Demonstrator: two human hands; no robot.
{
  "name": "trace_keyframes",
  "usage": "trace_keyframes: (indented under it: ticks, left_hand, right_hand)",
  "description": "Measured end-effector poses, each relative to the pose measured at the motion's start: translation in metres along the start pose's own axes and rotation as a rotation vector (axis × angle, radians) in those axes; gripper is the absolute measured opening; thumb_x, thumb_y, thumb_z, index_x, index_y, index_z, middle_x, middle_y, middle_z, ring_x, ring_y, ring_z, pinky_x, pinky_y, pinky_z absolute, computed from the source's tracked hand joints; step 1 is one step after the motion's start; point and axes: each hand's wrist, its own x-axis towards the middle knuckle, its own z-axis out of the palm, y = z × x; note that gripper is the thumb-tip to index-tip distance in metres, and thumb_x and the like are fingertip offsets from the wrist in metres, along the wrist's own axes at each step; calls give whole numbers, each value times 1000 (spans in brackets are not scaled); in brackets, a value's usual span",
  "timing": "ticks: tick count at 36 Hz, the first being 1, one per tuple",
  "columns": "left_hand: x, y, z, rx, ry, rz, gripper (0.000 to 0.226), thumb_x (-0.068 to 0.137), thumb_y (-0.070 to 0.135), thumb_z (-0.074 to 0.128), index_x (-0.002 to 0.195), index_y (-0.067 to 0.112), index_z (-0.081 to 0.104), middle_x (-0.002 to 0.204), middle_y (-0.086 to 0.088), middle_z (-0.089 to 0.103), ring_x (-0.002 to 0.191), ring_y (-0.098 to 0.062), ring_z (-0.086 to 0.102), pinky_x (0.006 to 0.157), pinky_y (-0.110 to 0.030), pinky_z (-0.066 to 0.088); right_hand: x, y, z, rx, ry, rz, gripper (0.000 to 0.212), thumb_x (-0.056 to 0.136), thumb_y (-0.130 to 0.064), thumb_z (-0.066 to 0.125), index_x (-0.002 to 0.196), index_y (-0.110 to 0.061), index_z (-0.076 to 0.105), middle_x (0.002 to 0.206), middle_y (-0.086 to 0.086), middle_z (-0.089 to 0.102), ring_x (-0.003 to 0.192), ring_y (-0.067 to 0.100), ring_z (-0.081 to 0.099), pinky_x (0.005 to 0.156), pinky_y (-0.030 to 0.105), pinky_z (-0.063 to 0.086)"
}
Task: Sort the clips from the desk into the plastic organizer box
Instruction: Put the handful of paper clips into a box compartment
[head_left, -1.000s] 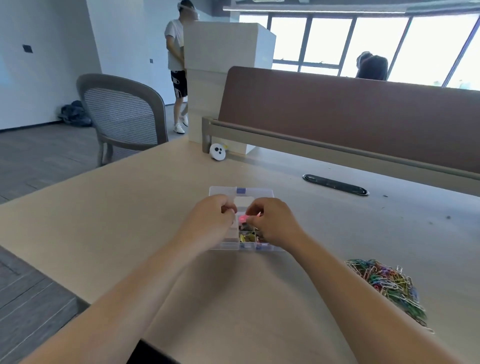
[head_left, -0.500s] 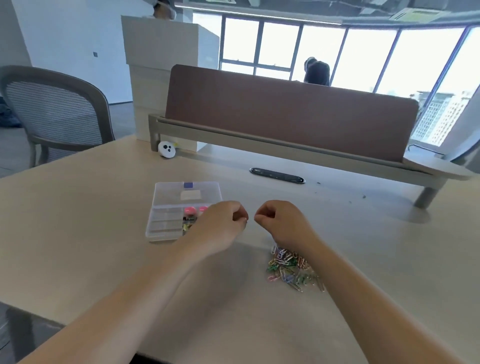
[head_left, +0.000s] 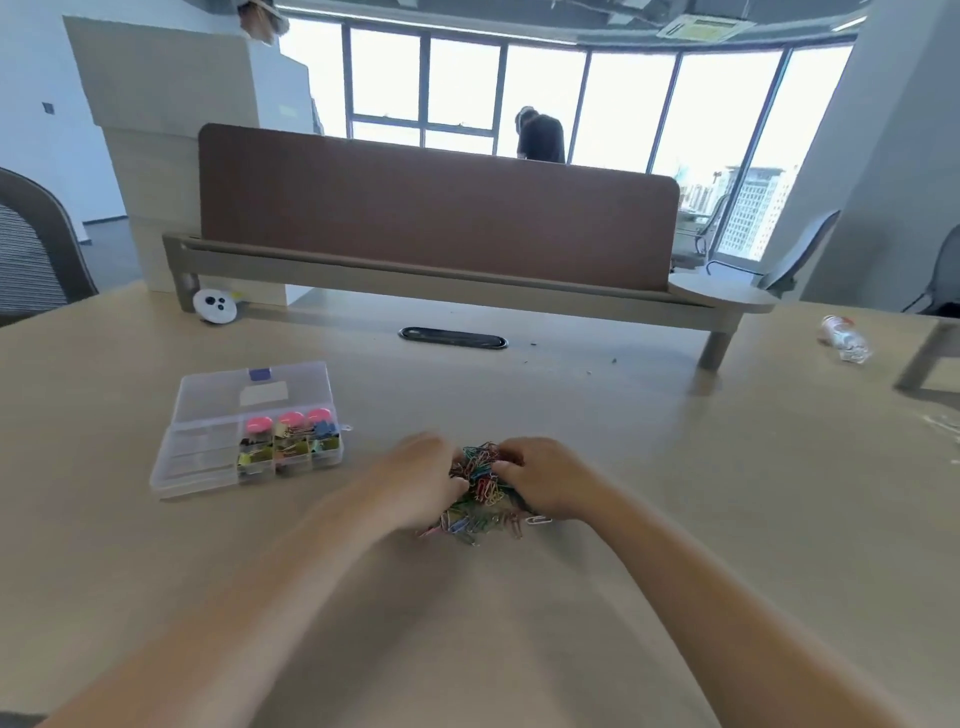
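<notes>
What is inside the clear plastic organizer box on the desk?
The organizer box, lid open, holds colourful clips in its right compartments; three look pink-topped. The left compartments look empty. Lower layers are covered.

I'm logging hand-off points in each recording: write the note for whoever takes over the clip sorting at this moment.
Left hand and right hand: both cupped around the pile of coloured paper clips on the desk; grip on clips unclear.
Organizer box: open, to the left of the pile, apart from both hands.
Done: the box's right-hand compartments hold pink-topped items and binder clips.
Left: the left compartments look empty; the whole paper-clip pile is unsorted.
</notes>
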Motion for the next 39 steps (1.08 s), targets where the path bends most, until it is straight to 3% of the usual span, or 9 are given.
trace_keyframes:
  ticks: [2, 6, 10, 15, 18, 23, 28, 33, 39]
  left_hand:
    - [-1, 4, -2, -4, 4, 34, 28, 94, 28, 55, 119, 20, 64, 112, -7, 64, 92, -19, 56, 75, -27, 39]
    - [-8, 7, -13, -44, 18, 65, 31, 95, 21, 55, 124, 22, 62, 114, -3, 66, 101, -18, 59, 84, -28, 45]
    - [-14, 2, -24, -30, -41, 75, 45, 89, 29, 65, 133, 23, 55, 121, -2, 61, 100, -16, 57, 80, -25, 41]
    - [-17, -4, -31, 100, -220, 38, 83, 73, 47, 77, 144, 22, 40, 136, -4, 45, 119, -22, 50, 93, -30, 43]
    - [-14, -7, -24, 173, -248, 14, 93, 70, 53, 77, 147, 26, 33, 139, -2, 40, 125, -22, 47, 98, -34, 42]
    - [-7, -2, -15, 135, -176, 23, 73, 74, 49, 75, 136, 21, 50, 125, -5, 54, 109, -22, 56, 87, -33, 47]
    - [0, 4, -9, 53, -116, 25, 49, 78, 38, 74, 119, 15, 62, 109, -6, 64, 99, -23, 59, 83, -33, 48]
    - [7, 4, -1, 23, -11, 54, 18, 78, 29, 69, 89, 15, 67, 87, -7, 66, 83, -24, 61, 63, -31, 43]
    - [10, 1, 7, 13, 151, 75, 17, 82, 22, 61, 98, 21, 66, 96, -1, 64, 90, -21, 57, 65, -28, 38]
  right_hand:
    - [-4, -1, -2, 34, 5, -19, 25, 98, -27, 46, 109, -15, 66, 104, 5, 69, 93, 24, 62, 76, 32, 45]
    - [-9, 2, -11, 63, 25, -35, 31, 97, -21, 49, 125, -17, 62, 124, 2, 64, 112, 20, 58, 95, 29, 45]
    - [-11, 6, -19, 133, 49, -51, 31, 94, -19, 53, 124, -17, 63, 119, 1, 65, 107, 18, 60, 94, 30, 48]
    - [-12, 6, -26, -147, -62, 3, 68, 83, -57, 63, 135, -15, 51, 132, 4, 57, 119, 22, 54, 97, 33, 44]
    - [-11, 2, -23, -254, -106, 25, 64, 77, -66, 64, 111, -11, 62, 107, 6, 64, 95, 18, 59, 79, 28, 47]
    - [-9, -2, -14, -137, -79, -1, 87, 70, -62, 74, 138, -14, 49, 134, 7, 51, 120, 25, 51, 96, 32, 42]
    - [-1, -6, -9, -145, -74, -33, 71, 73, -48, 78, 133, -20, 53, 126, 6, 53, 111, 25, 54, 90, 33, 47]
    - [7, -4, -4, -112, -10, -58, 38, 79, -31, 71, 115, -23, 62, 112, 3, 62, 93, 21, 56, 80, 31, 49]
    - [11, 2, 1, -87, 83, -79, 19, 80, -23, 63, 100, -24, 64, 102, 1, 63, 90, 22, 60, 77, 33, 51]
